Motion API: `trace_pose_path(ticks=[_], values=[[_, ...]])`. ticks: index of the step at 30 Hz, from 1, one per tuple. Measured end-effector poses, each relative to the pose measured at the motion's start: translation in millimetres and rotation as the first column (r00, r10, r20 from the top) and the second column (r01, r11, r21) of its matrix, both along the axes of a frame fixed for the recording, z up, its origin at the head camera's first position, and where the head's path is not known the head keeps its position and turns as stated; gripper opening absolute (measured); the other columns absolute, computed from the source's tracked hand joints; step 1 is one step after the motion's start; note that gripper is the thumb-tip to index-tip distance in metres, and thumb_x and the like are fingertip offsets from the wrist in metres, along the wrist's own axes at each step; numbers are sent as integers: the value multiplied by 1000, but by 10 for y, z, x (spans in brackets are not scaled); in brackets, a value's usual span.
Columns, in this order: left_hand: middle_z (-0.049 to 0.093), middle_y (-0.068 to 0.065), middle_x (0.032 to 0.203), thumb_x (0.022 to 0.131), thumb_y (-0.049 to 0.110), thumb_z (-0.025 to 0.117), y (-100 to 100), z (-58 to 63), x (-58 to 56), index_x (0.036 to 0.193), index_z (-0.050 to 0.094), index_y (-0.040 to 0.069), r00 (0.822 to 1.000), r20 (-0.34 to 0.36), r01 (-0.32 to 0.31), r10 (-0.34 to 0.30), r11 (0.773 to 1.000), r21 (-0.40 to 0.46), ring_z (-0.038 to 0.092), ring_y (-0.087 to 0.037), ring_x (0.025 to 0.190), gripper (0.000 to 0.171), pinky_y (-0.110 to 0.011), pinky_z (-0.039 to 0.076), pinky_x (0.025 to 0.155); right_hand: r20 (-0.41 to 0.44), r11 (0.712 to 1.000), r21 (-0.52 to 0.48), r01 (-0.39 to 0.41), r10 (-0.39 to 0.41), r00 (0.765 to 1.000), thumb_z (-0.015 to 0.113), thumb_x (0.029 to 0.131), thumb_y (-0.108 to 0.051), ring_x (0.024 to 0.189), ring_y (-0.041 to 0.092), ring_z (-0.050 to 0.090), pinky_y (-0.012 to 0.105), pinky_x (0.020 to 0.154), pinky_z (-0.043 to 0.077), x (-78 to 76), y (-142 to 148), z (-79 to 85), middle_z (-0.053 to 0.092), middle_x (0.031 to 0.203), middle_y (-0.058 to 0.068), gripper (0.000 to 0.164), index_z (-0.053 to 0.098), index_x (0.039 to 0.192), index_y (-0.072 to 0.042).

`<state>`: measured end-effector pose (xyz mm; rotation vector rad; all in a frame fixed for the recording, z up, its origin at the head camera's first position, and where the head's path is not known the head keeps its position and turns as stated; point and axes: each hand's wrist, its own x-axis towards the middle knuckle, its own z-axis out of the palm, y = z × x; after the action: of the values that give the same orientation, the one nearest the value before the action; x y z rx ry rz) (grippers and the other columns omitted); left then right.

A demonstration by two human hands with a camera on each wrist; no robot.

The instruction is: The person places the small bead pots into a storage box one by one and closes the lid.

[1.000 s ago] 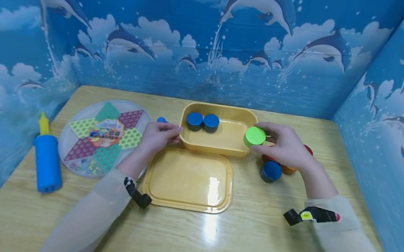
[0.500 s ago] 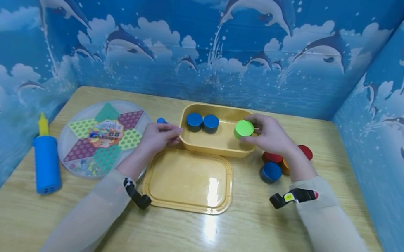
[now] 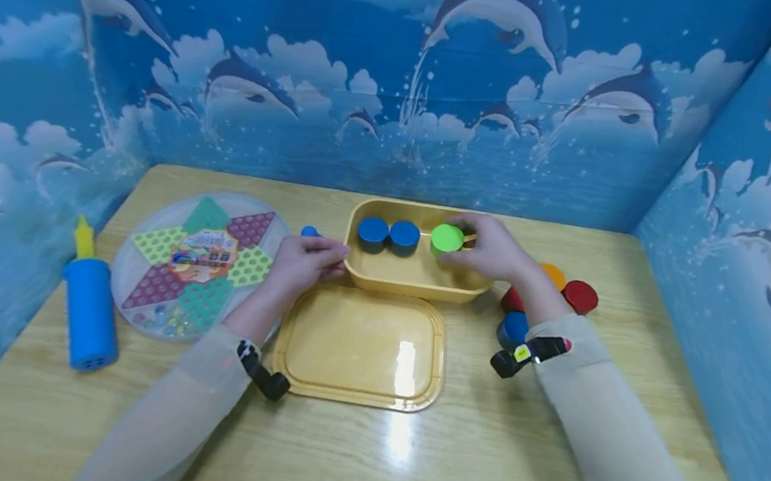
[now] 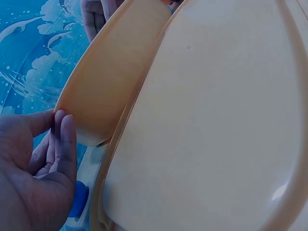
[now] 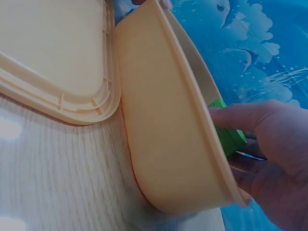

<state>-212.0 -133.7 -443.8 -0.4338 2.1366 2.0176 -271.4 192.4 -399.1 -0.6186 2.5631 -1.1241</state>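
My left hand (image 3: 308,262) pinches the rim at the left end of a yellow plastic box (image 3: 416,288); the left wrist view shows thumb and fingertips on that rim. My right hand (image 3: 487,248) reaches over the box's right end, thumb and fingers gripping a green round block (image 3: 447,237). In the right wrist view the green block (image 5: 231,139) is partly hidden behind the box wall. Inside the box, at its left, two blue round blocks (image 3: 373,233) stand side by side. A yellow lid (image 3: 359,345) lies flat in front of the box.
Right of the box are a red block (image 3: 581,296), an orange block (image 3: 553,275) and a blue block (image 3: 512,330), partly behind the right forearm. A round Chinese checkers board (image 3: 201,255) lies left, beside a blue pump (image 3: 90,314) with a yellow nozzle.
My right hand has moved left with the green block, from the box's right edge to inside its outline, closer to the blue pair. The left hand stays on the rim.
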Motion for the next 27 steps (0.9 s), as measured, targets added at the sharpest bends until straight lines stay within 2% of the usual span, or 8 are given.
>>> trace_pose_path(ticks=[12,21,27], values=[[73,-17,110,100,20,78,12,26,10,122,75,-1,1000,0,7,-7,1000,-23,76,-22,89,30,-32,66,80,1,996,81,-37,37,999,80,96,-9,128,37,59,49,102,56,-167,-189,-112,62,139,21,55,58,144,4],[72,-18,111,100,19,77,10,13,3,122,75,-1,1000,0,9,-9,999,-36,76,-23,91,29,-31,66,80,3,993,114,-36,36,999,80,96,-8,125,35,59,49,103,54,-205,-233,-155,63,138,20,53,59,144,4],[72,-19,113,100,17,77,5,8,5,122,75,-2,1000,-10,7,-7,1000,-8,76,-23,89,30,-32,66,80,17,993,112,-29,27,999,82,95,-9,125,37,59,49,103,54,-213,-244,-171,62,139,21,56,58,144,4]])
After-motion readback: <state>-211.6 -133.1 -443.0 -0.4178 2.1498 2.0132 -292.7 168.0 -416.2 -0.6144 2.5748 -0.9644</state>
